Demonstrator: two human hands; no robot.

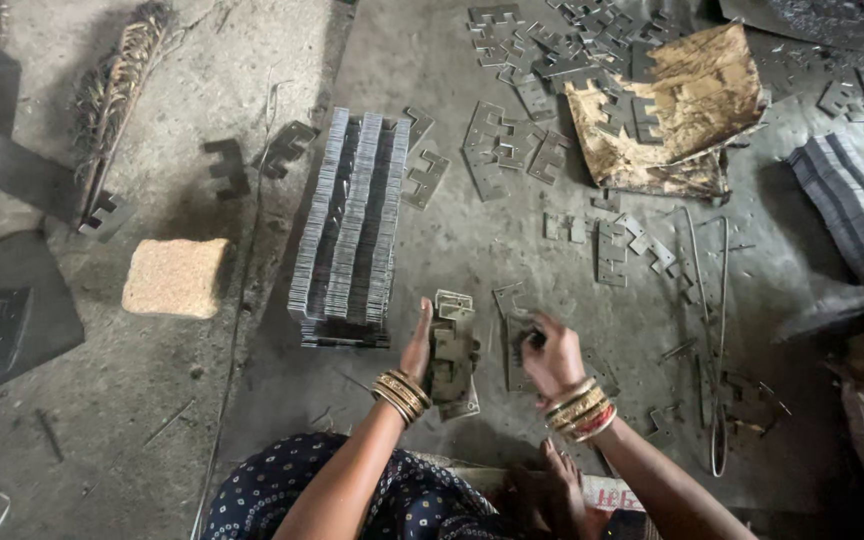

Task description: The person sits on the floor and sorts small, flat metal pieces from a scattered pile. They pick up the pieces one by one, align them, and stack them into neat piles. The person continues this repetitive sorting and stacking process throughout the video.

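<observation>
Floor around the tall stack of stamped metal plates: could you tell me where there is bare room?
Bare grey floor lies between the tan stone block, the tall stack of stamped metal plates and the left hand. Crowded: loose plates round the torn cardboard.

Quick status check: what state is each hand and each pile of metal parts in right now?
left hand: open, flat against small stack
right hand: closed on a dark plate
small stack: upright, leaning
tall stack: neat rows on floor
loose plates: scattered flat
cardboard: torn, crumpled
</observation>
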